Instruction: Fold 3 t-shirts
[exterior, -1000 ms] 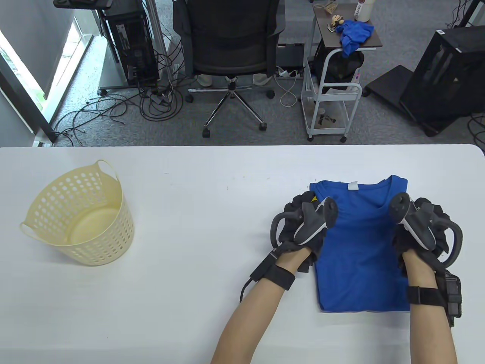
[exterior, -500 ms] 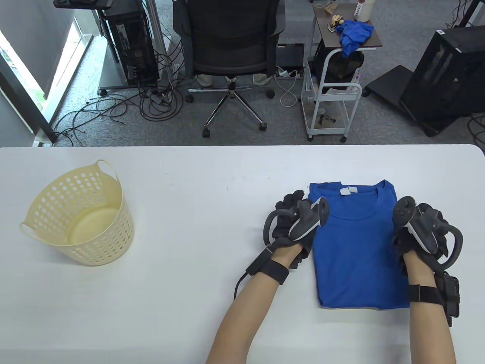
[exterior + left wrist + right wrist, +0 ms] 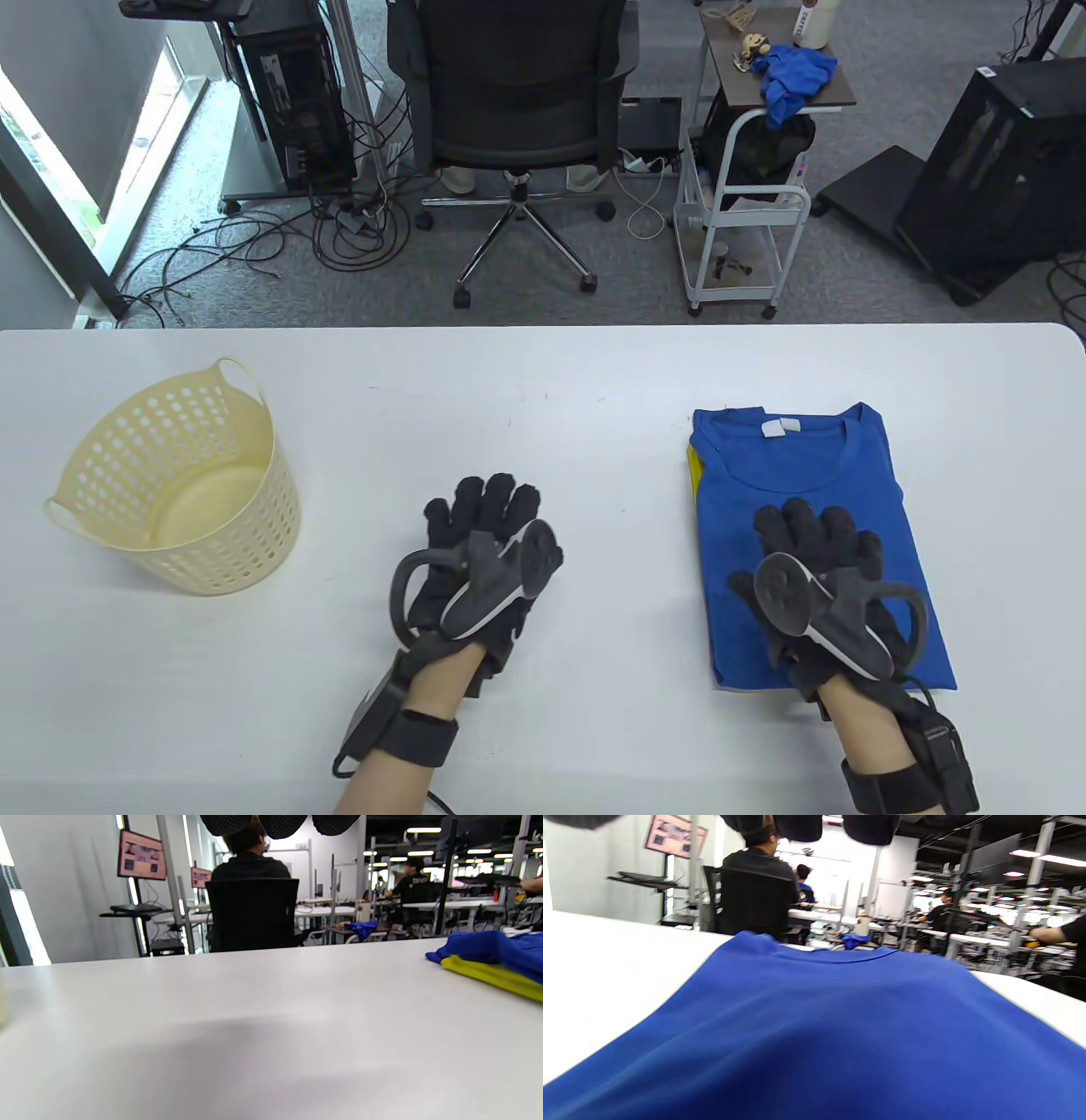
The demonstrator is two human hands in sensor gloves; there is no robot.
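An open-plan office or lab. Beyond the white table [image 3: 543,365] lies grey carpet with a black mesh office chair [image 3: 513,93] on castors, tangled cables [image 3: 254,242], black computer towers [image 3: 293,93] and a wheeled cart [image 3: 738,212]. The wrist views show rows of desks [image 3: 458,905], ceiling strip lights [image 3: 1048,858], wall-mounted screens [image 3: 142,855] and seated workers [image 3: 248,857].

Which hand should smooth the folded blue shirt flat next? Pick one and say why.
Right. The right hand already lies spread on the blue shirt, fingers flat. The left hand rests on bare table, well left of the stack, with the yellow shirt beneath.
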